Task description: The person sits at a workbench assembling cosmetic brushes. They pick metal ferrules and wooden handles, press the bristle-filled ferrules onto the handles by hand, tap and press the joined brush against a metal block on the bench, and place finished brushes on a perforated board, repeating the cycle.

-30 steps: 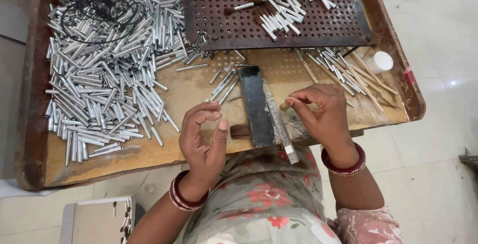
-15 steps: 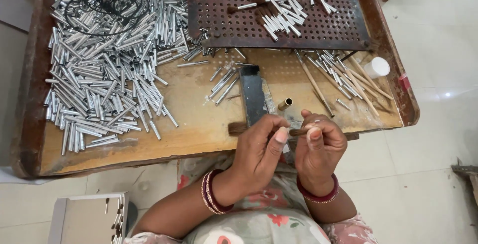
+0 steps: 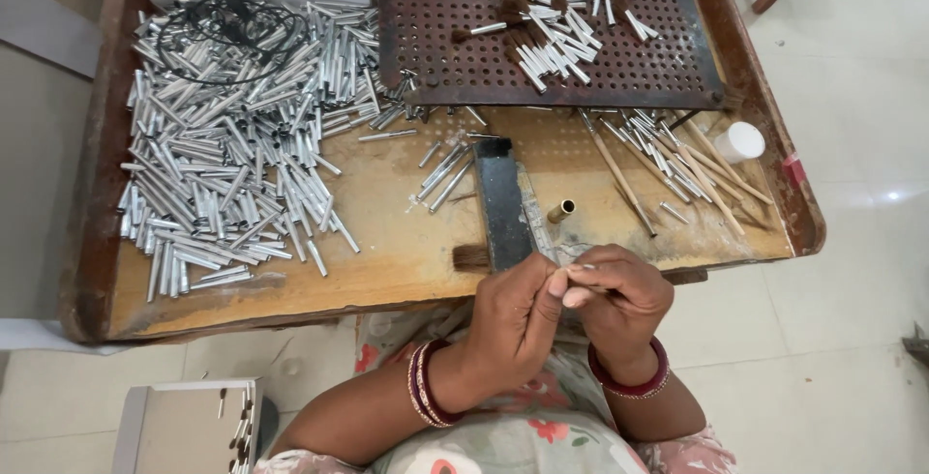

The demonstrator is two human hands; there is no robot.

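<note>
Pinching a slim silver metal tube point(image 3: 584, 267) between fingertips at the near edge of a worn wooden work tray point(image 3: 406, 261), with left hand point(image 3: 518, 324) and right hand point(image 3: 619, 300) pressed together, both closed on the same small piece. Hidden behind the fingers: whatever goes into the tube, so no telling how far seated. Just beyond the hands, a dark upright metal block point(image 3: 503, 205) with a tuft of brown bristles point(image 3: 471, 257) at its foot and a short brass tube point(image 3: 560, 211) beside it. Farther off to the left hand's side, a big heap of silver tubes point(image 3: 232, 145) under a loop of black wire point(image 3: 232, 29); to the right hand's side, thin wooden sticks point(image 3: 677, 164) and a white cap point(image 3: 740, 141). Straight ahead, past the block, a perforated rust-brown board point(image 3: 542, 29) carrying finished pieces. Best handled, judging by the grip, with the tube kept level, twisted gently rather than forced, elbows tucked and the work held over the tray so a dropped part lands on wood.
</note>
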